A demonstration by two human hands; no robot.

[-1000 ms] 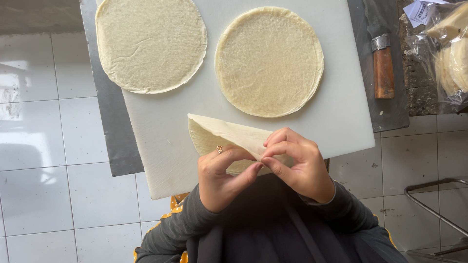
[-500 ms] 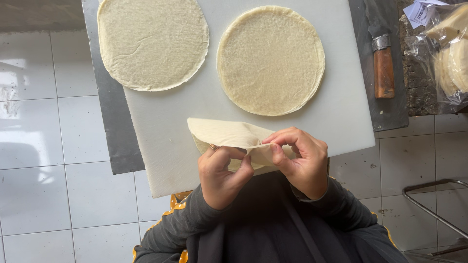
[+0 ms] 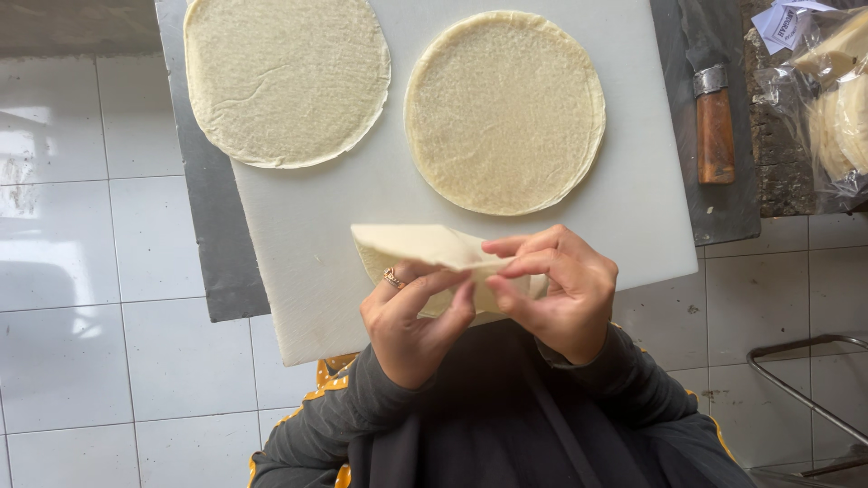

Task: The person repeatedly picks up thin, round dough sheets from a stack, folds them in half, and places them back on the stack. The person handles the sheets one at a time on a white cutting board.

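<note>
Head view: both hands (image 3: 493, 303) pinch a folded wrapper (image 3: 425, 248); clear bag (image 3: 827, 99), white label (image 3: 785, 23), far right

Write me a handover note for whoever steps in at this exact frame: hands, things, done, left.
Left hand: fingers pinch the folded wrapper from below.
Right hand: fingers pinch its right end.
Folded wrapper: held above the near edge of the white board.
Done: this wrapper is folded over.
Left: two round wrappers, left and right, lie flat and unfolded on the board. A knife lies to the right.
</note>
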